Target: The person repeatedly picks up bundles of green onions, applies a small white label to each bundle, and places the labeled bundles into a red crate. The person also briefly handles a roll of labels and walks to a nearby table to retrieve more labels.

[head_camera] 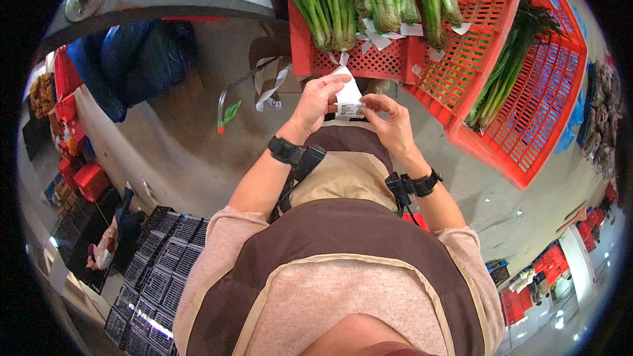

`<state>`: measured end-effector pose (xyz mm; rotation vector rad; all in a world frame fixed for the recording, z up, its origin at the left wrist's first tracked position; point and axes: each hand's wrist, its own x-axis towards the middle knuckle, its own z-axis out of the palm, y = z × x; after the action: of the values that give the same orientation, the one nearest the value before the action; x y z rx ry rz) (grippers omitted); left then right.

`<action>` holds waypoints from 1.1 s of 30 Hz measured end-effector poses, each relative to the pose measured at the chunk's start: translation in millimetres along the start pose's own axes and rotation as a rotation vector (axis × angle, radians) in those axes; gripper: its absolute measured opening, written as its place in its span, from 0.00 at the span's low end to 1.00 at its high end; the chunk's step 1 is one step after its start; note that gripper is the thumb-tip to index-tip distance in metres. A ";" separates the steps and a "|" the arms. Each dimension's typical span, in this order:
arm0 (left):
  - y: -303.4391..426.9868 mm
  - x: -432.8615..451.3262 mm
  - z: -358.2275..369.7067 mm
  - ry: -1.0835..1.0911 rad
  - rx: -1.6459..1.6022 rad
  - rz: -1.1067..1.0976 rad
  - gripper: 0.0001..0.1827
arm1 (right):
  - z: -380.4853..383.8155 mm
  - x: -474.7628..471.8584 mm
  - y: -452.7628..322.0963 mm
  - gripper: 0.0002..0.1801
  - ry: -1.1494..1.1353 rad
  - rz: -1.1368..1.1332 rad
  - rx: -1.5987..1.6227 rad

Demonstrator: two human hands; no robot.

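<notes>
Both my hands hold one white paper label strip (349, 90) in front of my apron. My left hand (316, 101) has its fingers closed on the strip's left side, and my right hand (390, 117) pinches its printed lower end between thumb and finger. The strip's upper end lies by the root ends of a bunch of green onions (336, 15); whether it is joined to them I cannot tell. More bunches (385, 0) lie beside it on a red plastic crate (300, 39), several with white paper tags (378, 39) at their roots.
At the right, a tilted red crate (554, 84) holds more green onions (499, 79). Blue plastic bags (133, 59) lie at the left, near a hanging tube (222, 104). Stacked black crates (163, 267) stand at the lower left, where another person (106, 247) is in view.
</notes>
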<state>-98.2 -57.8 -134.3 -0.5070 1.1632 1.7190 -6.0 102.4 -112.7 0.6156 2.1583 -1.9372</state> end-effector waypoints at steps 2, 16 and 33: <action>-3.9 -1.8 -11.7 -0.002 0.001 -0.002 0.16 | 12.1 -0.1 3.6 0.10 0.010 0.021 -0.005; -4.7 48.8 -85.1 0.462 1.092 0.348 0.12 | 31.3 36.8 68.8 0.07 0.252 0.405 0.710; -1.2 120.4 -46.4 0.349 1.433 0.255 0.20 | 40.8 140.7 171.0 0.07 -0.043 0.556 0.974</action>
<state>-159.0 -40.3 -246.7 0.2739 2.3776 0.5976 -67.3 100.0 -329.3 1.1211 0.7318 -2.4691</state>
